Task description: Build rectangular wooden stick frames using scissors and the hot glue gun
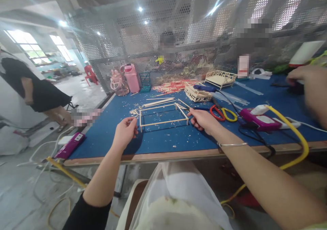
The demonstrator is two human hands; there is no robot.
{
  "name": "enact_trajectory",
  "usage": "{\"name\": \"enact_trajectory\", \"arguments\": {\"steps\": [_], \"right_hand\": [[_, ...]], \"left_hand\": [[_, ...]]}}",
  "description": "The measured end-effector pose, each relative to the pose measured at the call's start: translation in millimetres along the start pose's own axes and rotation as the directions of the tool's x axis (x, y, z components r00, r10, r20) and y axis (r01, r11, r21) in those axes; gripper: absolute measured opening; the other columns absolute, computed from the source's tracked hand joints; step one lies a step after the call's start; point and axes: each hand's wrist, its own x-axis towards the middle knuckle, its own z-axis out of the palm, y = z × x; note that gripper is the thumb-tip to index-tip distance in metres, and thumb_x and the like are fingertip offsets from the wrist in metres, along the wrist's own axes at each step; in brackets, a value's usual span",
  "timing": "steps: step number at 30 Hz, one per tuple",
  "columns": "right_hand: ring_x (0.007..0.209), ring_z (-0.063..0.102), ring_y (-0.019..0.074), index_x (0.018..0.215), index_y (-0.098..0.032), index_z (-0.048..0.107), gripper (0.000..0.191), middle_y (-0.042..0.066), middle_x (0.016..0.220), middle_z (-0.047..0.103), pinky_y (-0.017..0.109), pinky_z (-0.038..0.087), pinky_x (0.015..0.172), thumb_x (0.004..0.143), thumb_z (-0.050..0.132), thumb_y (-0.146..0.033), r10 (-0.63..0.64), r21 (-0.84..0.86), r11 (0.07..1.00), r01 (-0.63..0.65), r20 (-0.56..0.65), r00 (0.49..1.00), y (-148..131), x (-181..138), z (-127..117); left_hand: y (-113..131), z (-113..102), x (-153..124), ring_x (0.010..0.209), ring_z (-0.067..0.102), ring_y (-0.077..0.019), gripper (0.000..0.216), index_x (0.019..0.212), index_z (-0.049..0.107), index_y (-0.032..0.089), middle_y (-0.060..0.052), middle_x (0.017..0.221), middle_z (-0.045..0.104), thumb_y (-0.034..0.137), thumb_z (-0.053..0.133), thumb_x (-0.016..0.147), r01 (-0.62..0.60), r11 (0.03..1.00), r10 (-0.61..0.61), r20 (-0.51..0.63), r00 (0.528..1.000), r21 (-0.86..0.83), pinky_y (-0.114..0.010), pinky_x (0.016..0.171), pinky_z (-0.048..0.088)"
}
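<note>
A thin wooden stick frame (163,116) shaped like an open box stands on the blue table top (166,138). My left hand (125,132) is at its left front corner, fingers curled in a pinch near the corner post. My right hand (203,120) is at the right front corner, fingers closed on the frame's end there. A silver bangle (231,144) sits on my right wrist. Loose wooden sticks (158,102) and wood chips lie just behind the frame.
Red and yellow handled scissors (222,113), a magenta glue gun (257,119) with a yellow cord, finished stick models (221,78), a pink bottle (131,77) and a teal basket (145,81) stand on the table. Another person's hand (310,83) is at the right. A person in black stands at the left.
</note>
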Motion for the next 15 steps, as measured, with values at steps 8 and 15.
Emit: {"name": "enact_trajectory", "arguments": {"steps": [8,15], "right_hand": [[0.040,0.040,0.0100,0.056,-0.020,0.059,0.037,-0.002,0.043,0.051,0.025,0.028,0.044,0.078,0.051,-0.048,-0.084,-0.048,0.995,0.082,-0.044,0.995,6.3,-6.0,2.4],[0.038,0.041,0.0090,0.049,-0.019,0.058,0.037,0.000,0.044,0.055,0.024,0.030,0.042,0.077,0.051,-0.041,-0.092,-0.038,0.995,0.091,-0.024,0.995,5.0,-7.6,0.8]], "left_hand": [[-8.3,8.1,-3.9,0.050,0.059,-0.0109,0.038,0.096,0.058,0.015,0.004,0.057,0.060,0.042,0.064,0.069,-0.007,0.996,0.008,0.005,1.000,-0.083,-0.019,0.043,0.042],[-1.9,8.6,-1.7,0.050,0.062,-0.0128,0.049,0.096,0.059,0.013,0.004,0.053,0.062,0.036,0.076,0.056,0.068,0.992,-0.062,0.061,0.996,-0.110,-0.022,0.049,0.048]]}}
